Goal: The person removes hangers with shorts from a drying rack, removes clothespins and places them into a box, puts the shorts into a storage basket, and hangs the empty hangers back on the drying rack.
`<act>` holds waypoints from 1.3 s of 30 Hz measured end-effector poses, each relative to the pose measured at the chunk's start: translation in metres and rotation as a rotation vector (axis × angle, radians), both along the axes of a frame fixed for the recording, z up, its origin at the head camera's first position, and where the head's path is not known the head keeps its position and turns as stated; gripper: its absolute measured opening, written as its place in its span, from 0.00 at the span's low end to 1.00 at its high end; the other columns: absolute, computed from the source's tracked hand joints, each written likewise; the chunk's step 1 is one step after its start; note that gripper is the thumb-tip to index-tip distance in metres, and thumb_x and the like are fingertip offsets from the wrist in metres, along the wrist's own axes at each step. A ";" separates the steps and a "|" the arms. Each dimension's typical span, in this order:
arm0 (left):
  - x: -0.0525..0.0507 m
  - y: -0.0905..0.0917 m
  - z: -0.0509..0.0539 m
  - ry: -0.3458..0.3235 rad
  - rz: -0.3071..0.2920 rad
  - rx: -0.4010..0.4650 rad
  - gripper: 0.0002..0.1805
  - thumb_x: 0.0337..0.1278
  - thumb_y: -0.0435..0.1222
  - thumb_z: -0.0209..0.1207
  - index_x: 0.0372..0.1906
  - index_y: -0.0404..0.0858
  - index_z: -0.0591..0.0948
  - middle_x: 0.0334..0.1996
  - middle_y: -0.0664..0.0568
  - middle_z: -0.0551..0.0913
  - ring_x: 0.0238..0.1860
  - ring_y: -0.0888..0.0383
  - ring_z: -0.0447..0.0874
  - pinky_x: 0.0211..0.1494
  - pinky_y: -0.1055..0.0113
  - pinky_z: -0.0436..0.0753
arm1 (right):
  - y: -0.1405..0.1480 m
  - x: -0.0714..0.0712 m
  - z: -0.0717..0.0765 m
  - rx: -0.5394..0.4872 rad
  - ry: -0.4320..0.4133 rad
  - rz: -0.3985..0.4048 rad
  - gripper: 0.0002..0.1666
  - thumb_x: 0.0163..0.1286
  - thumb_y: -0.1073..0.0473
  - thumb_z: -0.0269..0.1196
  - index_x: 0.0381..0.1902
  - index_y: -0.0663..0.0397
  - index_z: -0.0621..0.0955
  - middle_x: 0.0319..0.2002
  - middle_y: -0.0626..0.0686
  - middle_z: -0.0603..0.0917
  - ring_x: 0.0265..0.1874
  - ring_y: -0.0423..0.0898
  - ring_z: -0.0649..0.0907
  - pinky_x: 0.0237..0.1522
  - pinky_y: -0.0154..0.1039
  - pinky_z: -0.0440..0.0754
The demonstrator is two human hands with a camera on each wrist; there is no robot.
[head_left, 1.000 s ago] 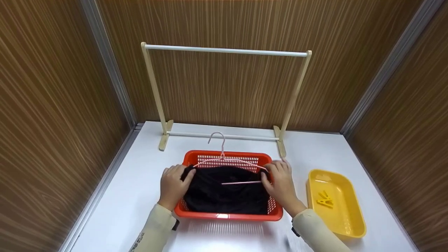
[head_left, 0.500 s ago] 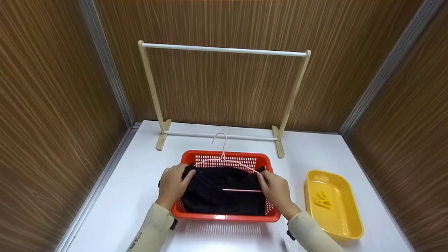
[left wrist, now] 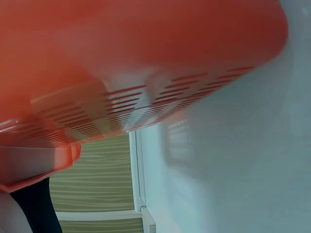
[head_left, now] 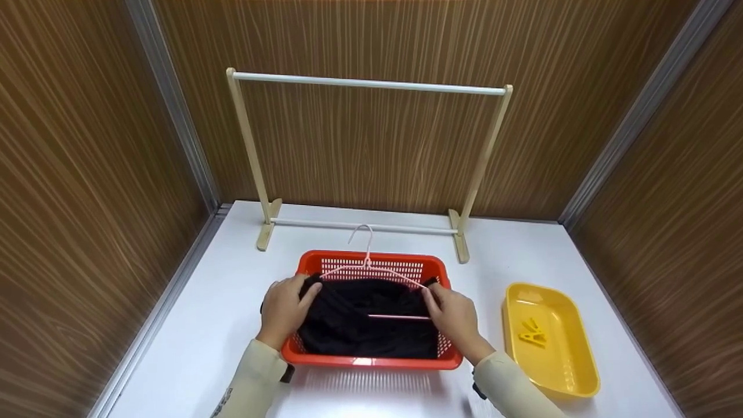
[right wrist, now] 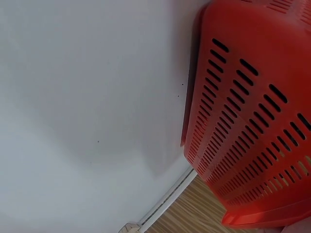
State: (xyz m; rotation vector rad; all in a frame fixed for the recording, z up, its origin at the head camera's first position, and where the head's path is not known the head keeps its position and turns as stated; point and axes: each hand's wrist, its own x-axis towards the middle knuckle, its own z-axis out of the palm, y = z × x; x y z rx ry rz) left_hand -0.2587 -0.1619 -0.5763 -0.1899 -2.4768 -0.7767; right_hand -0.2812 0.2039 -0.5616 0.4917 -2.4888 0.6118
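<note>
A pink hanger (head_left: pixel 368 265) lies partly inside a black garment (head_left: pixel 377 339) over the red basket (head_left: pixel 371 364). Its hook points toward the rack, and part of its lower bar shows above the cloth. My left hand (head_left: pixel 284 310) grips the garment at the hanger's left end, thumb on top. At the right end, my right hand (head_left: pixel 457 318) pinches the hanger together with some black cloth. The left wrist view shows the basket's outer wall and dark cloth (left wrist: pixel 36 206) hanging by the hand. In the right wrist view the slotted basket wall (right wrist: pixel 252 111) hides most of the work.
Behind the basket stands a wooden rack with a white top rail (head_left: pixel 371 84) and a lower bar (head_left: pixel 325 223). A yellow tray (head_left: pixel 572 342) holding yellow clothespins (head_left: pixel 533 335) sits at the right. Wood-grain walls enclose the white table (head_left: pixel 191 325) at the back and sides.
My right hand has moved inward and toward me from the basket's right rim. The hanger's lower bar has shifted down over the cloth. My left hand keeps its grip.
</note>
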 end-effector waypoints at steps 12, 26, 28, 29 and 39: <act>-0.003 0.004 -0.003 -0.032 0.009 0.011 0.18 0.73 0.54 0.58 0.36 0.44 0.81 0.27 0.54 0.82 0.29 0.54 0.78 0.41 0.56 0.75 | 0.004 -0.001 0.001 -0.021 -0.008 -0.015 0.11 0.73 0.53 0.66 0.29 0.44 0.82 0.17 0.41 0.71 0.18 0.42 0.70 0.25 0.43 0.69; 0.001 0.002 -0.003 -0.034 0.004 0.043 0.17 0.73 0.54 0.58 0.41 0.45 0.85 0.32 0.54 0.86 0.33 0.55 0.81 0.44 0.55 0.77 | 0.002 -0.002 -0.003 -0.044 -0.023 -0.005 0.11 0.74 0.51 0.66 0.29 0.44 0.83 0.17 0.39 0.71 0.19 0.40 0.70 0.26 0.41 0.68; 0.002 0.002 -0.003 -0.030 -0.004 0.054 0.18 0.73 0.54 0.59 0.47 0.46 0.87 0.37 0.54 0.89 0.37 0.54 0.85 0.49 0.54 0.79 | 0.002 -0.001 -0.003 -0.045 -0.029 -0.007 0.11 0.74 0.52 0.66 0.30 0.44 0.83 0.17 0.39 0.72 0.19 0.40 0.70 0.26 0.41 0.68; 0.001 0.002 -0.003 -0.025 -0.010 0.059 0.18 0.73 0.54 0.59 0.50 0.46 0.88 0.40 0.53 0.90 0.39 0.54 0.86 0.51 0.53 0.79 | 0.002 0.000 -0.003 -0.045 -0.029 -0.009 0.11 0.74 0.51 0.66 0.30 0.44 0.83 0.18 0.39 0.72 0.19 0.40 0.70 0.26 0.41 0.69; 0.000 0.001 -0.002 -0.005 -0.020 0.042 0.18 0.72 0.51 0.61 0.60 0.50 0.86 0.45 0.53 0.90 0.41 0.51 0.87 0.53 0.51 0.80 | 0.001 0.001 -0.002 -0.051 -0.019 -0.018 0.10 0.73 0.52 0.67 0.30 0.44 0.84 0.19 0.42 0.77 0.19 0.42 0.73 0.26 0.44 0.72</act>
